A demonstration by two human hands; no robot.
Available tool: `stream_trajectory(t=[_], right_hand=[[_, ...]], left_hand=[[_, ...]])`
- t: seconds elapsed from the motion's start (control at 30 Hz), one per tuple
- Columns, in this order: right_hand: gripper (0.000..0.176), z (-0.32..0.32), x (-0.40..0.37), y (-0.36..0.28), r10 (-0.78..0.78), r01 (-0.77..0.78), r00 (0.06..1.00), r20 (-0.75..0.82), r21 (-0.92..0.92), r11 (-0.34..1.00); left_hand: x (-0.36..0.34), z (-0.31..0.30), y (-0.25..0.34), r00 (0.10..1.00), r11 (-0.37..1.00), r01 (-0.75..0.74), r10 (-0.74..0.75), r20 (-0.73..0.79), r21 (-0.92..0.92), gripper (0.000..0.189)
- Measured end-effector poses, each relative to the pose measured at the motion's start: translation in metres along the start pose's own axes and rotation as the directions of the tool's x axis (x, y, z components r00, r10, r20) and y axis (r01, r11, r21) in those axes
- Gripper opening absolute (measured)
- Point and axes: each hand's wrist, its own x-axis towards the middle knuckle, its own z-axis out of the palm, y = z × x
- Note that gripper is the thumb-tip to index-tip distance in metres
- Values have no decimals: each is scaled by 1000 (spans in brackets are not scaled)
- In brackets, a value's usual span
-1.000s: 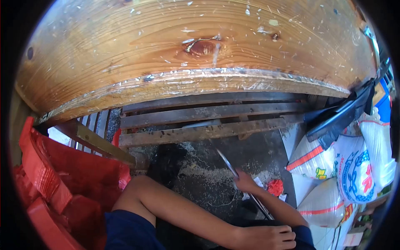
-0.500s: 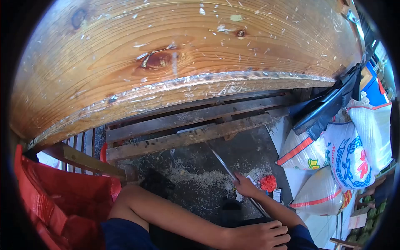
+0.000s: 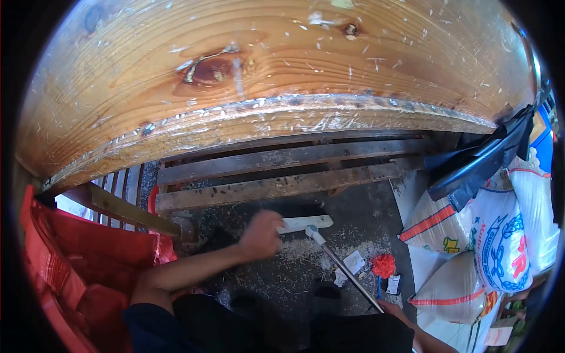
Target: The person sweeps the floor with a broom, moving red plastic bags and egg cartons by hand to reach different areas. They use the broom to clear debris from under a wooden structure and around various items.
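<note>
A long metal-handled sweeping tool, likely a broom [image 3: 344, 263], slants up across the floor, its flat white head joined to the handle by a grey swivel. Dark material shows along the far side of the head. My right hand [image 3: 397, 312] is closed round the handle low in the view, partly covered by my dark clothing. Reaching forward, my left hand [image 3: 262, 235] overlaps the left end of the white head; motion blurs its fingers. Pale scattered grains [image 3: 300, 250] lie on the dark floor about the head.
A large wooden board [image 3: 282, 65] spans the top, above a slatted wooden pallet [image 3: 282, 187]. Full white sacks [image 3: 500, 235] and black plastic [image 3: 477, 167] stand at right. Red plastic [image 3: 106, 265] fills the left. Paper scraps [image 3: 351, 266] and a red frilly bundle [image 3: 383, 265] lie on the floor.
The broom's head has come out from under the pallet, nearer to me. My left hand has moved from near my lap forward to the head, while my right hand has drawn back.
</note>
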Motion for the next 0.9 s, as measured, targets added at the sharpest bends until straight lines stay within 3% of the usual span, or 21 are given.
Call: stream_trajectory(t=[0.03,0.07,0.1,0.13,0.27,0.33,0.4,0.47,0.5,0.53,0.57,0.6,0.7,0.77,0.83,0.87,0.9], right_hand=[[50,-10,-4,-11,-5,5,1000,-1,2,1000],[49,-20,-7,-19,-4,4,1000,0,2,1000],[49,-26,-9,-24,3,-3,1000,6,7,1000],[47,-33,-9,-28,35,-34,999,19,-31,999],[43,-40,-3,-15,75,-73,997,13,-114,991],[43,-38,2,-6,89,-89,996,-1,-104,991],[43,-38,13,-5,99,-100,995,-11,-97,990],[45,-27,27,-13,-28,18,995,-101,-89,996],[46,-21,41,-17,4,-14,996,-93,-112,994],[46,-11,59,-16,-2,-8,996,-89,-105,994],[46,2,80,-13,-127,104,977,-169,-139,985],[46,14,100,-14,-253,212,936,-244,-180,961],[51,35,170,-42,-288,249,904,-316,-159,955],[55,41,221,-70,-284,262,902,-325,-111,959],[57,46,267,-101,-276,241,893,-356,-140,961],[59,46,286,-119,-278,223,882,-380,-182,958],[59,45,302,-135,-286,236,883,-372,-175,956]], left_hand=[[-11,-4,-28,993,988,-2,20,-116,154,34],[-17,-4,-41,994,988,0,17,-110,154,34],[-24,-2,-48,952,956,291,-287,-107,32,39],[-27,5,-55,824,827,556,-562,-69,-84,43],[-39,62,-81,850,844,527,-521,83,-100,46],[-38,75,-83,579,609,786,-663,475,-109,39],[-51,81,-95,389,486,867,-525,757,-109,36],[-57,84,-85,44,623,740,-420,907,253,34],[-53,83,-75,40,621,740,-425,904,260,34],[-45,82,-55,-9,803,534,-309,951,266,34],[-35,78,-31,-93,929,297,-204,975,222,34],[-11,57,3,2,949,275,-157,988,151,35],[43,14,80,337,982,181,-12,941,-53,33],[65,-6,122,541,971,8,195,818,-237,35],[83,-31,173,607,937,-116,329,724,-329,34],[92,-46,198,556,935,-141,346,756,-324,34],[90,-56,214,571,916,-174,394,720,-362,30]])
